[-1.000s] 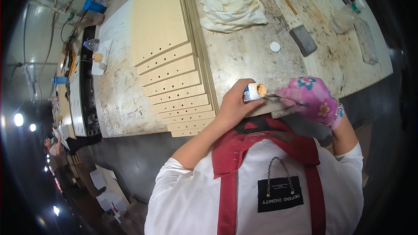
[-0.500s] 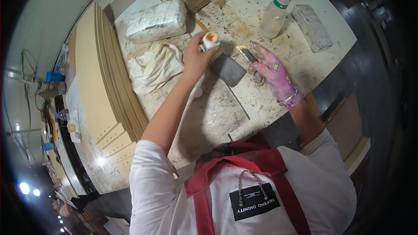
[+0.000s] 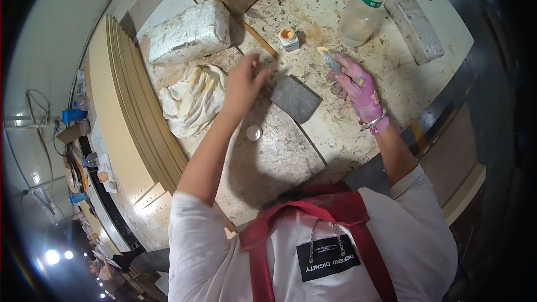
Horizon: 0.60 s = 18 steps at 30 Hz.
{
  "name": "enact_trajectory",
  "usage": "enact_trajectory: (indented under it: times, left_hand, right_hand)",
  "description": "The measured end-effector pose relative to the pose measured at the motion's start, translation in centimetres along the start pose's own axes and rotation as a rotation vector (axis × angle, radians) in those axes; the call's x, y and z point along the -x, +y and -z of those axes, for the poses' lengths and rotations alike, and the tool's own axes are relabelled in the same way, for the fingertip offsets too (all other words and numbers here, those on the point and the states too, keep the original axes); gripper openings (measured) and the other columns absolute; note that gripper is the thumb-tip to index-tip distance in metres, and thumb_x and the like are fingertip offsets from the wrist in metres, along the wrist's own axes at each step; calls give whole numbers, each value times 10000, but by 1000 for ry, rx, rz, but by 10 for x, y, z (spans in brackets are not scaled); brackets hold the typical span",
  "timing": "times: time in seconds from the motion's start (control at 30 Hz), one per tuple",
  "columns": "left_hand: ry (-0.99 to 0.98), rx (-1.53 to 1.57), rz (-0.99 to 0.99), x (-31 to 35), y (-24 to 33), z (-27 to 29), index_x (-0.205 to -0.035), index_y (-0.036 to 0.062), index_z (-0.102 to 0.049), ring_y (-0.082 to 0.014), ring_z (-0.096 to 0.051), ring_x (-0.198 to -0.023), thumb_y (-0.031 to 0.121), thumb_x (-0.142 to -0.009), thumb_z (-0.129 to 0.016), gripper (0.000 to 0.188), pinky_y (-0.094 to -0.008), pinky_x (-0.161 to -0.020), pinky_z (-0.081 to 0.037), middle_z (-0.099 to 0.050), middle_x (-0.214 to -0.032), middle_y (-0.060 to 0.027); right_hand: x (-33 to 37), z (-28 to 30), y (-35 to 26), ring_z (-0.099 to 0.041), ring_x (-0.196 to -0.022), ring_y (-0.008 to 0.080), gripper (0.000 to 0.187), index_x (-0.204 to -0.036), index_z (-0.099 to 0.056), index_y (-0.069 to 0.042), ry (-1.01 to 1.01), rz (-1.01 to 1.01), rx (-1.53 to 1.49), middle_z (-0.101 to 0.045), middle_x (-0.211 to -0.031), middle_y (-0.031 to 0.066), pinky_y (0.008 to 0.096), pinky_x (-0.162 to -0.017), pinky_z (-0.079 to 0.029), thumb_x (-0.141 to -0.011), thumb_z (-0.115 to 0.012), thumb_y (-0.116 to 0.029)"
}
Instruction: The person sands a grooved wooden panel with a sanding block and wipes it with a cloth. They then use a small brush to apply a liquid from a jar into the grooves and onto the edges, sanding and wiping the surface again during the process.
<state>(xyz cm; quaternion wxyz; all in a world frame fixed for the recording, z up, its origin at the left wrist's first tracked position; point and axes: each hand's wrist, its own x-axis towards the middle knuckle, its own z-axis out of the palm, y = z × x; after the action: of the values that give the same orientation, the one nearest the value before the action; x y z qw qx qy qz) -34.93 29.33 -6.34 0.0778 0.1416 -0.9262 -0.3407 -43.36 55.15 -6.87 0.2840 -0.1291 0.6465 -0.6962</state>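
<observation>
My left hand is over the bench, slightly blurred, its fingers apart with nothing between them. Beyond it, a small white jar of orange paste stands uncapped and upright. In a pink patterned glove, my right hand grips a small putty knife, whose tip carries a dab of pale orange paste. Between my hands lies a dark grey rectangular block. A small round lid rests on the bench nearer to me. Left of my left hand is a crumpled white cloth with yellowish stains.
Stacked pale boards line the left side. A plastic-wrapped block sits behind the cloth. At the far right stand a clear bottle with a white cap and a worn grey block. A thin wooden stick lies near the jar.
My left hand has set the jar down on the bench, let go and drawn back toward me. The right hand keeps the putty knife, nearly in place. The view has shifted slightly.
</observation>
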Motion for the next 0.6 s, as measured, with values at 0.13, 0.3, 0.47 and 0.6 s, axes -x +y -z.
enact_trajectory:
  times: [0.13, 0.3, 0.47, 0.6]
  left_hand:
    - [-268, -350, -165, 92, 17, 31, -1159, 42, -538, -350, -578, -920, 227, -779, -699, 453, -409, -770, -489, -556, -1057, -181]
    - [-255, -182, -67, 117, 5, 25, -1085, 38, -562, -302, -597, -837, 97, -733, -740, 399, -386, -723, -510, -556, -1007, -148]
    - [67, -1, -309, 2, 51, 30, -1088, 21, -569, -334, -584, -848, 80, -749, -720, 376, -398, -739, -474, -589, -975, -156]
    - [32, -142, -375, -69, 45, 2, -1110, 41, -608, -303, -607, -905, 131, -756, -731, 386, -370, -774, -495, -602, -1032, -137]
  right_hand:
    - [-15, -4, 6, -570, -921, 93, 483, -1387, -406, -72, 24, -9, -9, -523, -1278, 61, 180, -644, -444, -911, -453, -4]
    - [-24, -23, 1, -588, -922, 111, 539, -1416, -361, -80, 79, 23, -36, -493, -1307, 84, 199, -645, -464, -898, -494, -6]
    - [-19, -11, 11, -600, -902, 114, 462, -1362, -405, 4, 44, -18, -74, -533, -1240, 109, 200, -657, -463, -914, -511, -34]
    - [-7, -14, 4, -600, -902, 103, 407, -1314, -444, 45, -27, -76, -56, -608, -1104, 92, 196, -666, -453, -931, -517, -71]
